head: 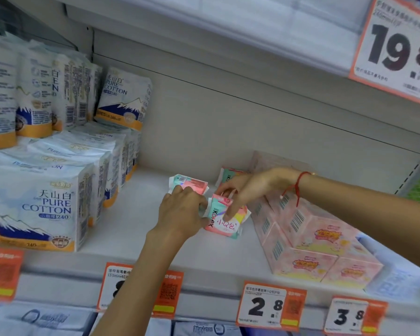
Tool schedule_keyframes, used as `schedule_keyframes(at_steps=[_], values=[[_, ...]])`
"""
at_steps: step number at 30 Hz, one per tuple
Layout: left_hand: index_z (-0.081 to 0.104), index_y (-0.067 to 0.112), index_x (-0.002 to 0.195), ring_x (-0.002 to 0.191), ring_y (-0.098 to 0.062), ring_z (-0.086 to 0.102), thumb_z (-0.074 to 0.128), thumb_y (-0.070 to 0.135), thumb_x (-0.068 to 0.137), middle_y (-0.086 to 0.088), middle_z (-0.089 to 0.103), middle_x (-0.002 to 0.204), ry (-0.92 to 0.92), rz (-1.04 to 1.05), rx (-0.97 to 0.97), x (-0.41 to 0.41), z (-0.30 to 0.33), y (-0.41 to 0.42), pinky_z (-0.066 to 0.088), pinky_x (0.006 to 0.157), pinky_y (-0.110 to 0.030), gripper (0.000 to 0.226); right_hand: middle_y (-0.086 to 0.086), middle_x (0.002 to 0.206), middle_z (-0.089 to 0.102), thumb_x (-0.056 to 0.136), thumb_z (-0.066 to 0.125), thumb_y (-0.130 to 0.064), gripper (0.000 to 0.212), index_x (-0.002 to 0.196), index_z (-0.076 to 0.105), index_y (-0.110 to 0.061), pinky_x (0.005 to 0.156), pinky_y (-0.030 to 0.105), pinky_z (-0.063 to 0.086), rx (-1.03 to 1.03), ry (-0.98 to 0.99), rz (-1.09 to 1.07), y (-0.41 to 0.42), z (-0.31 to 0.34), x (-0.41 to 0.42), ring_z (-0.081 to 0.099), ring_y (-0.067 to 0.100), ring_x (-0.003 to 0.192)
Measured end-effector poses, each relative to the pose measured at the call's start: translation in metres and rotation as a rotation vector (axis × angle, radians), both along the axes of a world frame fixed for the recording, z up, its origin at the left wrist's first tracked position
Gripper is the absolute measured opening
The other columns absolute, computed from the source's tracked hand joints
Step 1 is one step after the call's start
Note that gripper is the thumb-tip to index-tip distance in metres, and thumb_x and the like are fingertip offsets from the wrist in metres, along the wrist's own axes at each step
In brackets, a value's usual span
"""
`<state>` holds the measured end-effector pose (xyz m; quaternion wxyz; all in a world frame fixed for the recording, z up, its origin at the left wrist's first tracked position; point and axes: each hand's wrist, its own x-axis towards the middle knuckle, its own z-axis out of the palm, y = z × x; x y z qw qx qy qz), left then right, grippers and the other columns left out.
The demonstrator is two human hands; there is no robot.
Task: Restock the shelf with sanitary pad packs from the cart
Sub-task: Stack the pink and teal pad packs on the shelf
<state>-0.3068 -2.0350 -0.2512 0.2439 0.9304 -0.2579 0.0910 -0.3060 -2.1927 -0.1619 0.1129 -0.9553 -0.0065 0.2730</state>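
A wide gap remains on the shelf between white cotton packs and pink boxes, so restocking looks barely begun. Two small packs lie behind. The left hand and right hand both grip a pink pad pack standing mid-shelf.

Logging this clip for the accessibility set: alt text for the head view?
Both hands set a small pink pack upright on a white shelf: left hand holds its side, right hand holds its top. Another small pack lies behind; white cotton packs stand left, pink boxes right.
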Motion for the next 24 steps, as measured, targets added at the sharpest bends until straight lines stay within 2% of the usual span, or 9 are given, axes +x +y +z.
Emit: schedule_keyframes(at_steps=[3,5,6,8,11,16,18,21,24], values=[[0.068,0.032,0.108,0.109,-0.017,0.054,0.076,0.028,0.075,0.01,0.062,0.108,0.078,-0.001,-0.171,0.005,0.004,0.007,0.043,0.083,-0.026,0.034,-0.011,0.09,0.058,0.075,0.079,-0.017,0.044,0.108,0.05,-0.017,0.07,0.022,0.05,-0.097,-0.169,0.028,-0.006,-0.006,0.007,0.06,0.016,0.089],[0.068,0.032,0.103,0.107,-0.016,0.055,0.074,0.018,0.074,0.011,0.059,0.102,0.063,0.055,-0.316,0.01,0.007,0.012,0.041,0.077,-0.024,0.032,-0.001,0.107,0.062,0.076,0.078,-0.017,0.047,0.115,0.053,-0.011,0.081,0.031,0.053,-0.21,-0.241,0.05,-0.016,-0.002,0.015,0.061,0.023,0.101],[0.066,0.031,0.106,0.111,-0.017,0.051,0.073,0.015,0.075,0.009,0.057,0.108,0.031,0.098,-0.347,0.012,0.008,0.014,0.04,0.079,-0.025,0.036,0.004,0.117,0.061,0.076,0.078,-0.019,0.053,0.122,0.052,-0.01,0.088,0.036,0.052,-0.282,-0.276,0.062,-0.022,0.001,0.02,0.059,0.025,0.108],[0.057,0.031,0.121,0.12,-0.02,0.04,0.071,0.014,0.077,0.004,0.047,0.125,-0.012,0.164,-0.316,0.014,0.007,0.015,0.04,0.087,-0.031,0.048,0.006,0.126,0.056,0.074,0.078,-0.024,0.062,0.129,0.051,-0.014,0.091,0.04,0.051,-0.398,-0.315,0.065,-0.033,0.001,0.029,0.057,0.027,0.111],[0.041,0.033,0.138,0.133,-0.025,0.028,0.065,0.018,0.083,-0.002,0.033,0.143,0.076,0.162,-0.233,0.016,0.003,0.016,0.037,0.099,-0.038,0.062,0.005,0.123,0.058,0.077,0.075,-0.03,0.054,0.126,0.056,-0.015,0.081,0.028,0.046,-0.58,-0.375,0.122,-0.037,-0.006,0.037,0.058,0.026,0.109],[0.039,0.037,0.139,0.124,-0.026,0.041,0.061,0.02,0.085,-0.001,0.038,0.137,0.146,0.122,-0.209,0.017,-0.001,0.017,0.04,0.088,-0.034,0.06,0.011,0.124,0.057,0.082,0.069,-0.019,0.053,0.129,0.045,-0.011,0.08,0.032,0.044,-0.696,-0.547,0.14,-0.034,-0.018,0.052,0.058,0.031,0.111],[0.037,0.037,0.141,0.128,-0.026,0.04,0.063,0.02,0.085,-0.002,0.035,0.143,0.166,0.12,-0.227,0.018,0.0,0.018,0.04,0.091,-0.035,0.064,0.013,0.123,0.056,0.085,0.066,-0.015,0.053,0.13,0.038,-0.009,0.078,0.034,0.044,-0.732,-0.564,0.155,-0.032,-0.021,0.057,0.058,0.032,0.111],[0.025,0.032,0.147,0.13,-0.027,0.04,0.065,0.017,0.084,-0.003,0.028,0.149,0.202,0.141,-0.252,0.02,0.002,0.018,0.04,0.096,-0.038,0.076,0.013,0.122,0.055,0.088,0.06,-0.01,0.038,0.122,0.044,-0.007,0.079,0.034,0.042,-0.785,-0.562,0.199,-0.029,-0.024,0.061,0.056,0.031,0.112],[0.021,0.019,0.146,0.121,-0.029,0.048,0.063,0.013,0.086,-0.005,0.041,0.142,0.265,0.169,-0.264,0.021,0.002,0.016,0.041,0.087,-0.036,0.074,0.012,0.124,0.054,0.084,0.063,-0.008,0.038,0.12,0.048,-0.008,0.078,0.033,0.042,-0.742,-0.492,0.172,-0.03,-0.02,0.063,0.055,0.031,0.112]])
